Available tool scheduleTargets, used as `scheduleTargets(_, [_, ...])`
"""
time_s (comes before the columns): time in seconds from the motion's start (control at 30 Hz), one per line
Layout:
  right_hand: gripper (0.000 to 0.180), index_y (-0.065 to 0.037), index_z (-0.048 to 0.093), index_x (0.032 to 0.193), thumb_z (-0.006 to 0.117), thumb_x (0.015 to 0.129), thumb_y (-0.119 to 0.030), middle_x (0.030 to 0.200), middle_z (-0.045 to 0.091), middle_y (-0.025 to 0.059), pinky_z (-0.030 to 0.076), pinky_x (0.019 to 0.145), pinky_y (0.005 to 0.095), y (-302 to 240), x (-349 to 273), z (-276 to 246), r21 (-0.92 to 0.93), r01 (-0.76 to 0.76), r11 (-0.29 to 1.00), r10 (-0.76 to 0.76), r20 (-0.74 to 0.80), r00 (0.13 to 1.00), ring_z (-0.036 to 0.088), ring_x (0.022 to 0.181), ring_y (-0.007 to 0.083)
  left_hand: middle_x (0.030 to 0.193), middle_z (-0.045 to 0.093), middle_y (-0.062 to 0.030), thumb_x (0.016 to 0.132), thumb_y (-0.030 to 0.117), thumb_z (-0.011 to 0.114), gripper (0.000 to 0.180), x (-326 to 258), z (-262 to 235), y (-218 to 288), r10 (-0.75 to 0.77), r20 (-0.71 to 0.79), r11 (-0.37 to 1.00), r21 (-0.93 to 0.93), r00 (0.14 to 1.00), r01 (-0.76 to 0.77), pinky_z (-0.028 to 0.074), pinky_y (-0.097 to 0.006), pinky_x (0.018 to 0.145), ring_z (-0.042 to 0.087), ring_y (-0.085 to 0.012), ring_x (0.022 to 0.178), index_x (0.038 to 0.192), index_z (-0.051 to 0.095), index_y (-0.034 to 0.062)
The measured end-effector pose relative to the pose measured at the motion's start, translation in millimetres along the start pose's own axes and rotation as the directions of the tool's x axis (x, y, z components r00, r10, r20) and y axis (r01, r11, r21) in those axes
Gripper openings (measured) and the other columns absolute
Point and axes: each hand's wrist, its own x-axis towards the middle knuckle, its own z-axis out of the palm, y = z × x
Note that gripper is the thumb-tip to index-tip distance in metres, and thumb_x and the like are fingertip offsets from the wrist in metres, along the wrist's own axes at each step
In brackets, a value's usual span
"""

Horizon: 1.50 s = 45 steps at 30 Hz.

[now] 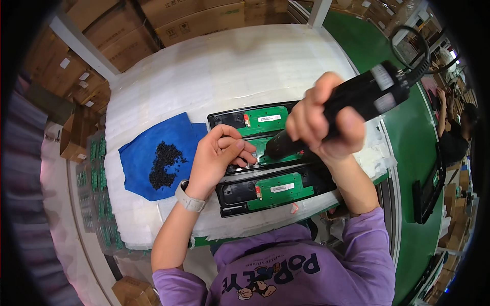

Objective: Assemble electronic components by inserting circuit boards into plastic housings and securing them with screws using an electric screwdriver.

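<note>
At the far left hangs a purple-grey curtain (pixel 25 168), and to the right of it stacked clear trays of green circuit boards (pixel 97 186) stand beside the table edge. Cardboard boxes (pixel 117 41) line the area past the table's far left corner. On the white-covered tabletop (pixel 204 66) lies a blue cloth (pixel 140 153) bearing a loose heap of small black screws (pixel 166 166), just left of the left hand.

The left hand (pixel 224 150), with a pale wristwatch (pixel 190 200) on its wrist, reaches over the left part of the middle black housing (pixel 232 169), fingers curled and thumb close to them; whether anything is pinched there cannot be told. That housing, with its green circuit board (pixel 264 145), lies beneath both hands, between the far black housing (pixel 220 120) and the near black housing (pixel 237 194), each fitted with a similar green board.

The right hand (pixel 324 120) is wrapped around a black electric screwdriver (pixel 365 99), which slants down leftward, its nose over the middle board just right of the left fingertips; contact at the tip cannot be made out. A black cord (pixel 426 56) runs from its upper end. Farther right are a green floor (pixel 416 245) and a co-worker in dark clothing (pixel 453 145).
</note>
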Motion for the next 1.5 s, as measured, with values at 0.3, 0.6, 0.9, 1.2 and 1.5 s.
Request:
scheduleTargets(0.3, [0.036, -0.005, 0.047, 0.1, 0.042, 0.088, -0.038, 0.058, 0.045, 0.0014, 0.042, 0.053, 0.0329, -13, 0, -9, 0.058, 0.151, 0.987, -0.139, -0.18, 0.974, 0.041, 0.041, 0.0123, 0.074, 0.062, -0.0109, 0.088, 0.008, 0.054, 0.013, -8, 11, -5, -0.026, 0.03, 0.999, 0.044, 0.999, 0.024, 0.049, -0.022, 0.057, 0.061, -0.0138, 0.061, 0.084, 0.058, -0.0037])
scheduleTargets(0.6, [0.038, -0.003, 0.045, 0.099, 0.046, 0.088, -0.039, 0.058, 0.045, 0.0001, 0.042, 0.053, 0.0308, -9, 0, -3, 0.03, 0.107, 0.994, -0.101, -0.151, 0.983, 0.042, 0.043, 0.01, 0.074, 0.063, -0.0109, 0.083, 0.005, 0.06, 0.009, -8, 12, -6, -0.031, 0.042, 0.999, 0.037, 0.999, 0.029, 0.049, -0.021, 0.056, 0.06, -0.013, 0.06, 0.085, 0.058, -0.0039])
scheduleTargets(0.9, [0.028, -0.006, 0.045, 0.095, 0.045, 0.087, -0.032, 0.056, 0.043, 0.0024, 0.042, 0.049, 0.0324, -10, 0, 2, 0.058, 0.033, 0.998, -0.01, -0.371, 0.929, 0.041, 0.041, 0.0132, 0.078, 0.063, -0.0133, 0.087, 0.008, 0.055, 0.012, -8, 14, -15, -0.044, 0.126, 0.999, -0.007, 0.991, 0.045, 0.048, -0.022, 0.057, 0.061, -0.0145, 0.062, 0.089, 0.057, -0.0044])
scheduleTargets(1.2, [0.025, 0.001, 0.044, 0.088, 0.06, 0.074, -0.012, 0.056, 0.047, 0.0051, 0.037, 0.043, 0.0231, -21, 3, -32, -0.342, 0.007, 0.94, -0.061, -0.147, 0.987, 0.044, 0.044, 0.0104, 0.112, 0.056, -0.0206, 0.096, 0.014, 0.033, 0.022, 1, 0, -8, 0.413, -0.044, 0.87, 0.314, 0.91, -0.38, 0.042, -0.027, 0.084, 0.056, -0.0203, 0.098, 0.095, 0.049, -0.0001])
scheduleTargets(1.5, [0.022, 0.002, 0.05, 0.084, 0.063, 0.069, -0.006, 0.062, 0.052, 0.0041, 0.04, 0.046, 0.0203, -12, -1, -32, -0.319, -0.112, 0.941, 0.06, -0.167, 0.984, 0.047, 0.049, 0.0074, 0.128, 0.041, -0.0249, 0.097, 0.011, 0.026, 0.016, 7, -7, -11, 0.413, -0.106, 0.871, 0.335, 0.904, -0.359, 0.043, -0.034, 0.093, 0.044, -0.0288, 0.12, 0.099, 0.039, 0.0012])
